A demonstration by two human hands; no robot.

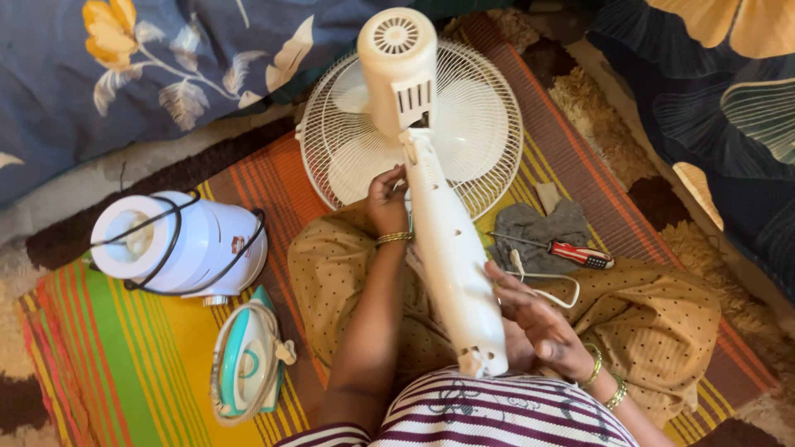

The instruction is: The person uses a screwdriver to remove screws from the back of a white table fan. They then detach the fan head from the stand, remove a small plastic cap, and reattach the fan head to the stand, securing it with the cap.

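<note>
A white table fan (411,141) lies face down on a striped mat, its round wire grille (489,132) on the floor and its motor housing up. The fan's long white stem (451,265) slants back toward my lap. My left hand (386,201) grips the stem's upper part near the grille. My right hand (530,319) rests against the stem's lower part, fingers spread, beside a white power cord (546,285).
A red-handled screwdriver (571,252) lies on a grey cloth (538,228) to the right. On the left are a white mixer base (178,244) wrapped in its black cord and a teal-and-white clothes iron (246,360). Floral bedding (124,66) borders the mat.
</note>
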